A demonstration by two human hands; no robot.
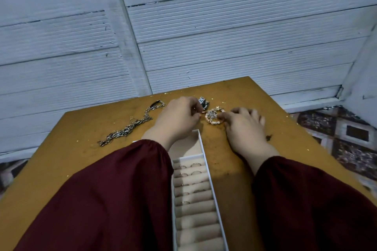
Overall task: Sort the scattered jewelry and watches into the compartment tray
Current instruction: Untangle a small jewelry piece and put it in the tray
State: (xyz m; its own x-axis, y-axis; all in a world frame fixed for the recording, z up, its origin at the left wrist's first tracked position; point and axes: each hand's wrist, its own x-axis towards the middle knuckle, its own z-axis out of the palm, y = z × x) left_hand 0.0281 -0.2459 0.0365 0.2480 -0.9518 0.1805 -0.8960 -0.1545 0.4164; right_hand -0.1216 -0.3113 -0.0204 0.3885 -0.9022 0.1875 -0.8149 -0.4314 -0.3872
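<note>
A small heap of pink-beaded and sparkly jewelry (213, 116) lies on the brown table (81, 159) just beyond the white compartment tray (206, 161). My left hand (177, 118) pinches the left end of the heap with curled fingers. My right hand (244, 126) pinches its right side. The tray holds beige ring rolls with several rings (188, 169) tucked in; its far compartment is partly hidden by my left wrist. A grey metal watch (204, 103) sits behind the heap. Silver chains (130, 126) sprawl to the left.
A white slatted wall (183, 26) rises right behind the table's far edge. Patterned floor (336, 134) shows past the right edge. My dark red sleeves (114, 199) cover the tray's left part and much of the near table.
</note>
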